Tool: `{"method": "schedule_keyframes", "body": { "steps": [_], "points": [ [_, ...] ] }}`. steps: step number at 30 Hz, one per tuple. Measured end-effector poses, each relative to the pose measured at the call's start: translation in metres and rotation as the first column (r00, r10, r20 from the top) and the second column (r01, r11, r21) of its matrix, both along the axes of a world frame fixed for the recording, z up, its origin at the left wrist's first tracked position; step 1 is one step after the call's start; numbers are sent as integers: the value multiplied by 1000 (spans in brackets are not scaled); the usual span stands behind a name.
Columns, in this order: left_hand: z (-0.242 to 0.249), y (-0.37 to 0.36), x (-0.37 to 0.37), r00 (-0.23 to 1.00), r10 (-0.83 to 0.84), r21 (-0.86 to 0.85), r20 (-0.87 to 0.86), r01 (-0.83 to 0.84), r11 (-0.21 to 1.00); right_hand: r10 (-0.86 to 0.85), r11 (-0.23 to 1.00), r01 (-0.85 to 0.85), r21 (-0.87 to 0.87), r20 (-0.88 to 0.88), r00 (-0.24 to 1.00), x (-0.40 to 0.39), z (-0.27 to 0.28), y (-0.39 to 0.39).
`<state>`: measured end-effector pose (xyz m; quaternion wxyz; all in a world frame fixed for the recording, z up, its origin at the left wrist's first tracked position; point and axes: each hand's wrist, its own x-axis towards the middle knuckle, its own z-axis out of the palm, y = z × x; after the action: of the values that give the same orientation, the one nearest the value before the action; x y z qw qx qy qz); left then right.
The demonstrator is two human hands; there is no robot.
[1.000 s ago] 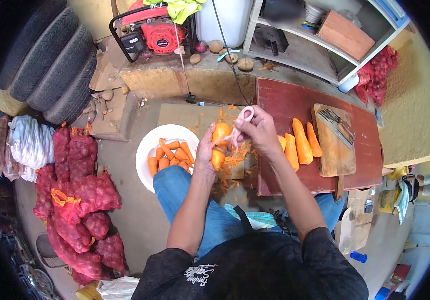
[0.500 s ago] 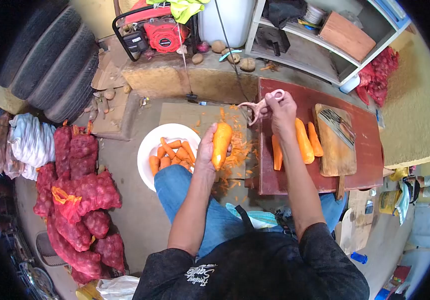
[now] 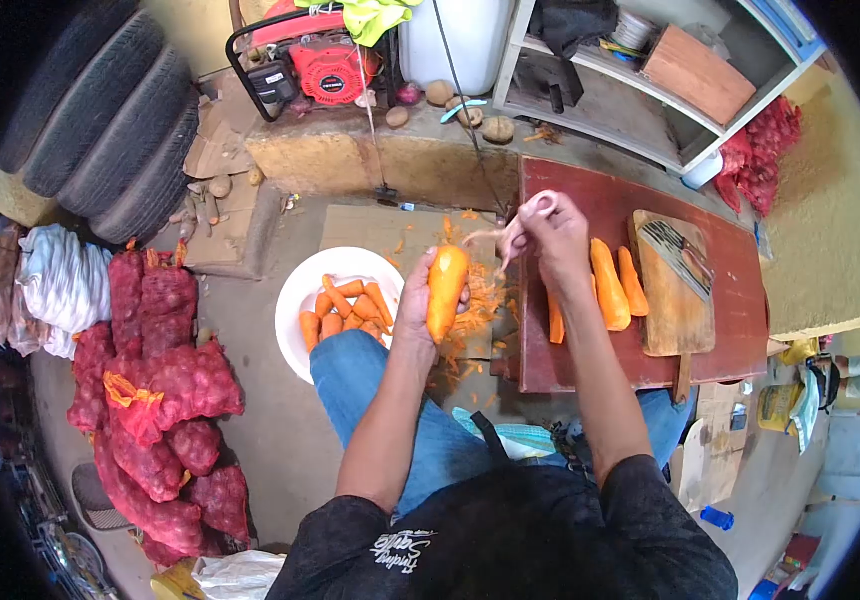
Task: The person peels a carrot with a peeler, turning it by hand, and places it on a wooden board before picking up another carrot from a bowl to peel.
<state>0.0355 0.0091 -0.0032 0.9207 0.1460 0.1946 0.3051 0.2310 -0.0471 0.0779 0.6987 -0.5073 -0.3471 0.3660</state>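
Note:
A thick, bright orange carrot [image 3: 446, 293] is held upright in my left hand [image 3: 415, 305], its fingers wrapped round it. My right hand [image 3: 558, 238] grips a pale pink Y-shaped vegetable peeler [image 3: 512, 236], whose forked head points left toward the carrot, apart from it. Several smooth carrots [image 3: 609, 290] lie on the red-brown table [image 3: 590, 365] beneath and beside my right forearm. A white basin [image 3: 295, 277] with several darker carrots [image 3: 348, 303] stands left of my knee. Orange peelings [image 3: 480, 310] are scattered over cardboard on the floor between basin and table.
On the table's right lies a wooden cutting board [image 3: 665, 325] with knives [image 3: 685, 257] on it. Red mesh sacks [image 3: 175, 385] are heaped at left, below stacked tyres [image 3: 115, 120]. A red generator [image 3: 332, 75] and a grey shelf [image 3: 610, 95] stand at the back.
My right hand has shifted slightly left and down, and the peeler has turned, its head now closer to the carrot. My left hand and the carrot are almost unmoved.

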Motion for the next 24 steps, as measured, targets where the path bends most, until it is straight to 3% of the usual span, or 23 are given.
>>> {"method": "schedule_keyframes", "body": {
  "steps": [1,7,12,16,19,24],
  "points": [
    [3,1,2,1000,6,-17,14,-6,1000,45,999,-45,6,33,998,-5,-1,-3],
    [9,-7,5,963,88,43,-256,-79,996,-46,997,54,46,-167,985,-9,7,-22],
    [5,1,-3,990,8,-31,-140,-13,999,-44,999,47,22,-113,993,-10,18,-35],
    [0,-1,1,996,-33,-45,-85,29,999,59,998,-58,17,-60,996,-33,11,-37],
    [6,-11,14,961,214,123,-176,-194,973,154,987,-156,-32,-71,986,-43,7,-36],
    [15,-12,1,986,89,132,-138,-71,989,184,980,-188,-58,-65,981,-50,1,-30]
  ]
}}
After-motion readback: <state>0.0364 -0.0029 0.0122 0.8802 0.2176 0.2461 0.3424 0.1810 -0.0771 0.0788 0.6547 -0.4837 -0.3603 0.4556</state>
